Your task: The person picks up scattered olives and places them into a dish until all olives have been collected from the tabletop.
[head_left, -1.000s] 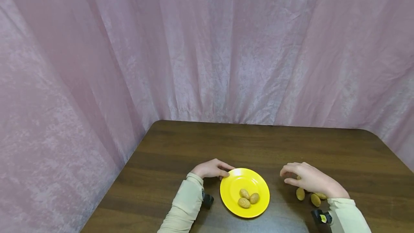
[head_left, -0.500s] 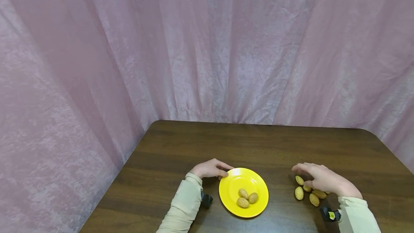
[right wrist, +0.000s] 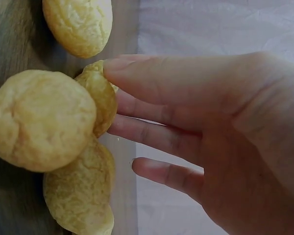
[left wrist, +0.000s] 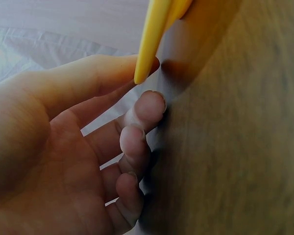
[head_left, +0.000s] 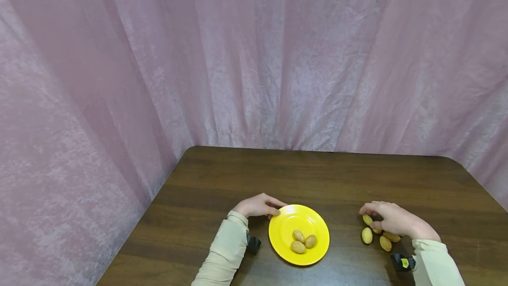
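Observation:
A yellow plate (head_left: 282,237) lies on the table with three small, rough-skinned yellow potatoes (head_left: 298,247) on it. My left hand (head_left: 255,205) holds the plate's left rim, with the thumb at the edge. In the left wrist view, the other fingers (left wrist: 134,142) of that hand rest by the tabletop below the rim. To the right of the plate, several more potatoes (head_left: 385,243) lie in a cluster. My right hand (head_left: 394,220) reaches over them and pinches one potato (right wrist: 100,93) between thumb and fingers; the fingertips behind it are partly hidden.
The brown wooden table (head_left: 309,175) has rounded far corners. A pink velvet curtain (head_left: 254,65) hangs behind it and along the left side. A dark wrist camera (head_left: 253,245) sits under the left sleeve, another wrist camera (head_left: 402,262) under the right.
My right hand has moved right, away from the plate, onto the potato cluster, and its fingers have closed in around one. The left hand and plate have stayed nearly in place.

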Available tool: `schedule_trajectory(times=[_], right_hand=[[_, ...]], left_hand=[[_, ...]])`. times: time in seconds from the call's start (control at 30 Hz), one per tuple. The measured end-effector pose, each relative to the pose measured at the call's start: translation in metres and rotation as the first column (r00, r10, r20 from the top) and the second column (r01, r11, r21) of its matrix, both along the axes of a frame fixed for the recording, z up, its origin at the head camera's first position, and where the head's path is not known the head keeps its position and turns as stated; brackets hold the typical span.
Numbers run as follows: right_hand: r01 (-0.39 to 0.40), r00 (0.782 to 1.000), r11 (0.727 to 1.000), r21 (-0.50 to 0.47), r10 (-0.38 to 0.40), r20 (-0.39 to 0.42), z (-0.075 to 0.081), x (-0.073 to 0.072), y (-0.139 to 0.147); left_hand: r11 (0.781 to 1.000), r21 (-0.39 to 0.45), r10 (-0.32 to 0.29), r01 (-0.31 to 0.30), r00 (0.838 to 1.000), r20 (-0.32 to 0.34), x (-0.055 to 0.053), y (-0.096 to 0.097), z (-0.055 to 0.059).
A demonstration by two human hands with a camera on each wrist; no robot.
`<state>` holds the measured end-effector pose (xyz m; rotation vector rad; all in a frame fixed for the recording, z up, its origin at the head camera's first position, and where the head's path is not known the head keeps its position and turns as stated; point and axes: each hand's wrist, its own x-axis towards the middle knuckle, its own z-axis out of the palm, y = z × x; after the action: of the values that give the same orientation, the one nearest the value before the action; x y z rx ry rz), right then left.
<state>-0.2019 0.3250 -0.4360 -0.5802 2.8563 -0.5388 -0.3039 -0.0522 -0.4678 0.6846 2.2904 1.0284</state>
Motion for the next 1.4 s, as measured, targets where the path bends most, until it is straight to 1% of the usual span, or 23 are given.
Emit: schedule_trajectory(times=[0.2,0.43,0.53,0.67,0.73,0.93,1.13,1.23,1.33,1.4], right_hand=[[-0.014,1.0,1.0,0.001,0.014,-0.024,-0.002,-0.001,0.0],[-0.03,1.0,0.999,-0.029,0.029,-0.009,-0.005,-0.002,0.0],[-0.036,0.999,0.999,-0.032,0.035,-0.017,-0.006,-0.001,-0.001],[-0.039,0.998,0.999,-0.017,0.038,-0.057,-0.006,0.0,-0.002],[-0.033,0.995,0.999,-0.005,0.032,-0.09,-0.006,0.001,-0.003],[-0.017,0.977,1.0,0.0,0.016,-0.211,-0.003,0.002,-0.01],[0.03,0.96,0.999,-0.01,-0.032,-0.279,0.002,0.001,-0.018],[0.043,0.945,0.999,-0.021,-0.048,-0.322,0.005,0.0,-0.024],[0.031,0.928,0.999,-0.029,-0.039,-0.372,0.007,-0.002,-0.031],[0.024,0.92,0.999,-0.032,-0.035,-0.391,0.007,-0.002,-0.036]], left_hand=[[1.0,0.002,-0.001,0.001,1.0,-0.002,0.0,0.0,0.0],[1.0,0.008,-0.002,0.002,1.0,0.003,0.0,0.0,0.001],[1.0,0.003,0.001,-0.001,1.0,0.003,-0.001,0.0,-0.001],[1.0,-0.005,0.004,-0.004,1.0,0.003,0.0,0.001,-0.002],[1.0,-0.008,0.004,-0.004,1.0,0.006,0.0,0.001,-0.003],[1.0,-0.006,0.003,-0.003,1.0,0.007,0.0,0.0,-0.004],[1.0,-0.013,-0.008,0.008,1.0,0.009,-0.001,0.0,-0.001],[1.0,-0.014,-0.007,0.007,1.0,0.01,-0.002,0.0,0.0],[1.0,-0.013,-0.002,0.002,1.0,0.013,-0.002,0.0,0.001],[1.0,-0.009,0.001,-0.001,1.0,0.014,-0.002,0.0,0.001]])
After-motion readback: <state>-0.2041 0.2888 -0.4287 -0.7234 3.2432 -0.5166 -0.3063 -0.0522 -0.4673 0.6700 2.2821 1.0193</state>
